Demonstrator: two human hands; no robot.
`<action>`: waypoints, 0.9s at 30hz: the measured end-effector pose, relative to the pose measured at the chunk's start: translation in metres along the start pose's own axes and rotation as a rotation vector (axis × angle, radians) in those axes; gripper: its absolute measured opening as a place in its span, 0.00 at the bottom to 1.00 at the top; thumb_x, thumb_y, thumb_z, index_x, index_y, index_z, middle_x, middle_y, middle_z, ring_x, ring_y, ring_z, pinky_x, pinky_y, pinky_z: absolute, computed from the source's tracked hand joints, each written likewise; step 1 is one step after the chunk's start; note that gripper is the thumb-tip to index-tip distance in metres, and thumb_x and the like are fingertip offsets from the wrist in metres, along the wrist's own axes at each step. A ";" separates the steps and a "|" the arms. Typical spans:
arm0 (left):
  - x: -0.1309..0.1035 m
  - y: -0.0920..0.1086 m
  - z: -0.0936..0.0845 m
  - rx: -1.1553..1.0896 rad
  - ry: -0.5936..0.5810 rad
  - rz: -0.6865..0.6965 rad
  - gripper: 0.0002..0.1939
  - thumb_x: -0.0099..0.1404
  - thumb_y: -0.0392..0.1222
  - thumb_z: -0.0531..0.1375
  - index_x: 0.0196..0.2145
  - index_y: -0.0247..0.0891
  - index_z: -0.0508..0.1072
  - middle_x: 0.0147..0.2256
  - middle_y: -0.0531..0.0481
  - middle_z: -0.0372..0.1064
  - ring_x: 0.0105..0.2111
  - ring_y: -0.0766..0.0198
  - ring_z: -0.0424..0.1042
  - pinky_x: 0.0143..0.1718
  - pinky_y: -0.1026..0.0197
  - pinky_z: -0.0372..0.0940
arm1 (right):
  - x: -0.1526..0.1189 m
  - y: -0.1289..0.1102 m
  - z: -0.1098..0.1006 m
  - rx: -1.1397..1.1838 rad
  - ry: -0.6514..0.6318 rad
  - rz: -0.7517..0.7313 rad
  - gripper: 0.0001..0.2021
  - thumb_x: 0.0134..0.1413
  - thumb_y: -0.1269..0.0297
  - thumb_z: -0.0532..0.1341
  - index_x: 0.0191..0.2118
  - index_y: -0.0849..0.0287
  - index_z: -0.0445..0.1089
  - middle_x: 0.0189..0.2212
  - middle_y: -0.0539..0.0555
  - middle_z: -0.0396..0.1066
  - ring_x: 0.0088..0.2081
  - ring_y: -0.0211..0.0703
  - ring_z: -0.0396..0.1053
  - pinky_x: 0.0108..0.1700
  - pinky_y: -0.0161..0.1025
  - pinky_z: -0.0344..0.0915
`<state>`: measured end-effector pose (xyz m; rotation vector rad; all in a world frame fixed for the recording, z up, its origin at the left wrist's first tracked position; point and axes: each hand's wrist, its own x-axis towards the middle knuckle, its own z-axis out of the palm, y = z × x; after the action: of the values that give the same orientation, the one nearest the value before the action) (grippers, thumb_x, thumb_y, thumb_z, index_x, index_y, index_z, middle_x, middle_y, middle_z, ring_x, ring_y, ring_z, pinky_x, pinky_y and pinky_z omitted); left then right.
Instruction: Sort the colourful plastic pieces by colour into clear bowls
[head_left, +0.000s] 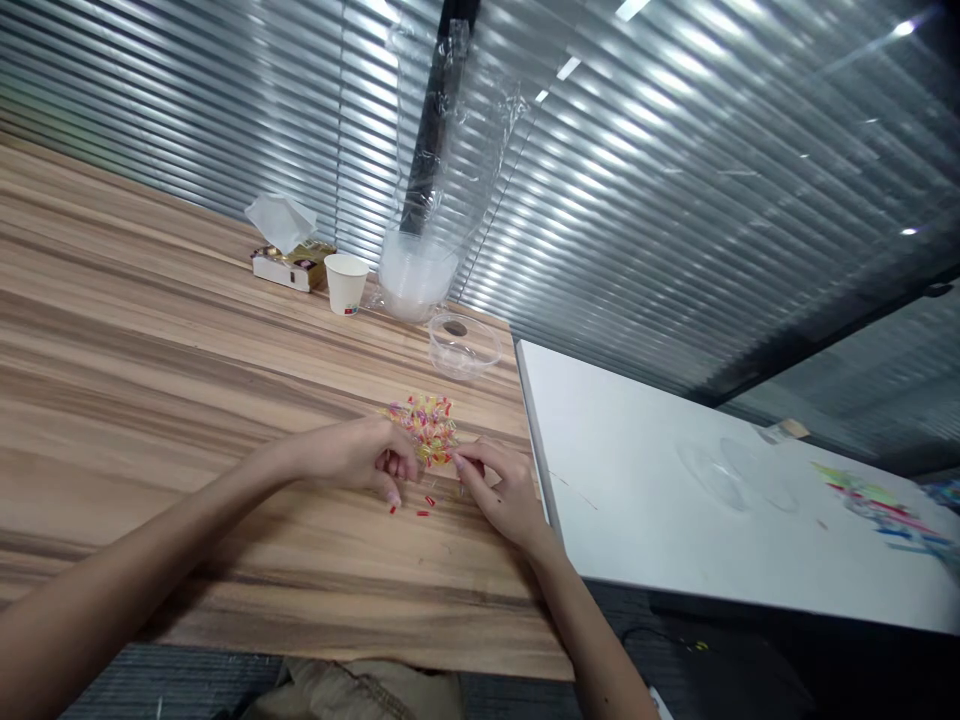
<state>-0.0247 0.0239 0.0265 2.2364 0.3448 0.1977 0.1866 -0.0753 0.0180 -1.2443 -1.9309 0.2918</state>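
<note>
Seemingly picking at colourful bits (426, 424) near the right edge of the surface (187, 390); left hand (367, 455) curled, right hand (510, 492) pinching, grips unclear; precision needed next!

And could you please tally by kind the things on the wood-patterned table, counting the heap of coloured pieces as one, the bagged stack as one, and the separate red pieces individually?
Tissue pack: 1
White cup: 1
Bagged stack of clear tubs: 1
Single clear bowl: 1
Heap of small coloured pieces: 1
Red pieces apart from the heap: 3
Total: 8
</note>
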 end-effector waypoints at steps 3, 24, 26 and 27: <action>0.005 0.003 0.010 0.022 -0.005 0.062 0.10 0.53 0.41 0.70 0.32 0.35 0.76 0.27 0.52 0.71 0.27 0.65 0.67 0.27 0.67 0.58 | 0.000 -0.001 0.000 0.000 0.005 -0.002 0.12 0.62 0.64 0.54 0.34 0.59 0.73 0.25 0.52 0.70 0.26 0.38 0.64 0.32 0.35 0.62; 0.012 0.019 0.033 0.073 0.023 -0.004 0.06 0.56 0.26 0.63 0.29 0.34 0.74 0.27 0.53 0.70 0.27 0.68 0.67 0.29 0.69 0.58 | -0.005 0.014 0.000 -0.059 -0.143 0.451 0.08 0.54 0.65 0.60 0.26 0.62 0.72 0.21 0.51 0.71 0.23 0.38 0.65 0.26 0.32 0.58; 0.012 0.018 0.034 0.059 0.025 0.007 0.06 0.57 0.26 0.63 0.28 0.34 0.74 0.28 0.53 0.70 0.27 0.68 0.67 0.29 0.69 0.58 | -0.005 0.012 -0.002 -0.074 -0.188 0.458 0.06 0.53 0.67 0.61 0.27 0.61 0.73 0.22 0.51 0.71 0.24 0.38 0.66 0.28 0.32 0.58; 0.011 0.017 0.034 0.048 0.019 0.012 0.06 0.57 0.26 0.62 0.28 0.34 0.74 0.28 0.53 0.70 0.27 0.68 0.67 0.28 0.69 0.58 | -0.005 0.011 -0.002 -0.083 -0.203 0.456 0.05 0.52 0.69 0.62 0.28 0.61 0.74 0.23 0.51 0.72 0.24 0.38 0.66 0.28 0.32 0.58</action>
<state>-0.0022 -0.0072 0.0186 2.2854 0.3500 0.2190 0.1966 -0.0750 0.0106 -1.7659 -1.8188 0.5958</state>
